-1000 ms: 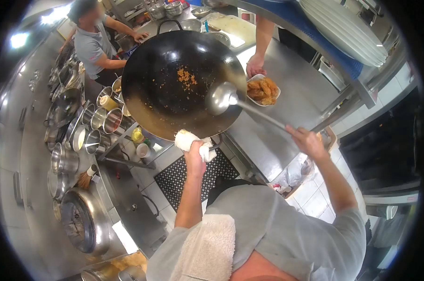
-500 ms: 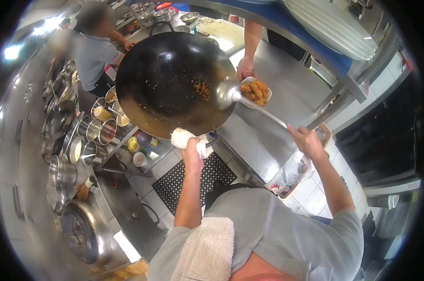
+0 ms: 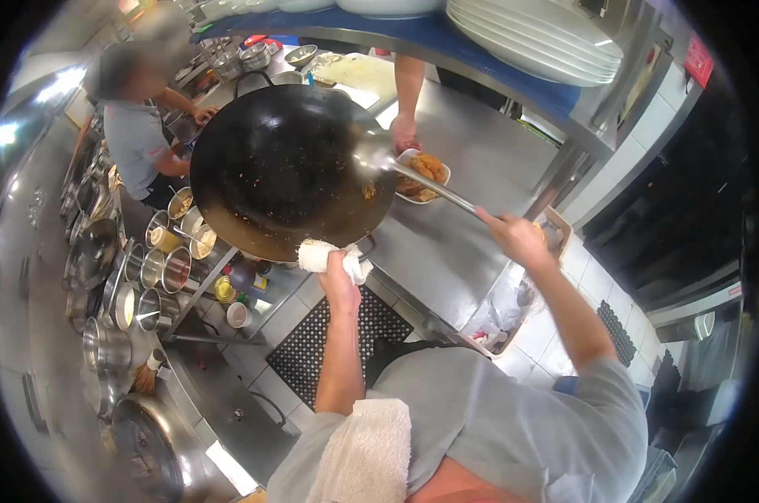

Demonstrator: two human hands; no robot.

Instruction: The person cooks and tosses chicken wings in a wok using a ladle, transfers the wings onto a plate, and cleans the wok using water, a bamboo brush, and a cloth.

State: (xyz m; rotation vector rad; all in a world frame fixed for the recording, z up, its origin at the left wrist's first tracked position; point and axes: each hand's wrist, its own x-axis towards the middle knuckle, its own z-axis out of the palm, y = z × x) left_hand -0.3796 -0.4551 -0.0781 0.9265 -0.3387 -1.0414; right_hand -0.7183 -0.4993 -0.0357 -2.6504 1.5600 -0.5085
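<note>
My left hand (image 3: pixel 341 285) is closed around a folded white cloth (image 3: pixel 316 254) at the near rim of a big black wok (image 3: pixel 270 159), which it holds up tilted. Whatever handle lies under the cloth is hidden. A few crumbs and a small patch of brown bits (image 3: pixel 368 191) cling to the wok's inside. My right hand (image 3: pixel 518 239) grips the long handle of a metal ladle (image 3: pixel 373 153), whose head is at the wok's right rim. Just beyond that rim, another person's hand (image 3: pixel 404 132) touches a white bowl (image 3: pixel 447 178) filled with golden-brown fried pieces (image 3: pixel 427 166).
A steel counter (image 3: pixel 455 243) runs along the right, below a shelf stacked with white plates (image 3: pixel 547 50). To the left stand several metal pots (image 3: pixel 107 348) and sauce containers (image 3: pixel 176 267). A co-worker (image 3: pixel 136 138) stands beyond. A dark rubber mat (image 3: pixel 312 348) covers part of the floor.
The heap of brown bits in the wok has shrunk to a small patch nearer the right rim. The ladle head remains by that rim. The whole view has shifted slightly.
</note>
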